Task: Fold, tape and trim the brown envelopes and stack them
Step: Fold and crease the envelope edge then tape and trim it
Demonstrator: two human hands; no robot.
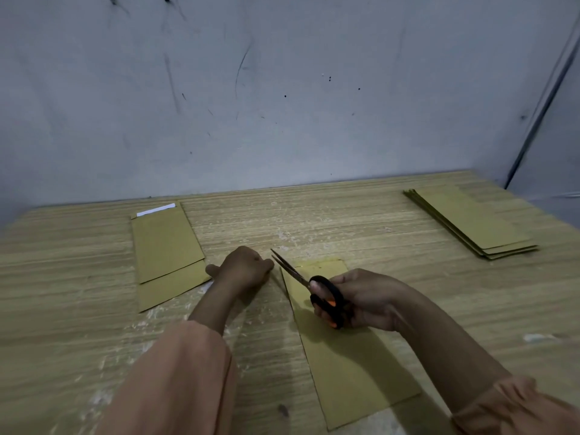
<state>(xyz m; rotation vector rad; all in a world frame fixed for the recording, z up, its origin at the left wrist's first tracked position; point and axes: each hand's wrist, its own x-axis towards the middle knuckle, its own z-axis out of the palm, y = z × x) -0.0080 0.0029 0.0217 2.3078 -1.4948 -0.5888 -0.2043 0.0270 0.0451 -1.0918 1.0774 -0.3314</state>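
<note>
While right hand [361, 298] grips scissors [314, 288], blades parted at far-left corner of brown envelope [351, 350] lying mid-surface [314, 215]. Left hand [243, 266] curled just beside that corner; what it pinches, cannot tell. Judgement: trimming; keep paper taut, cut short, fingers off blade line.
</note>
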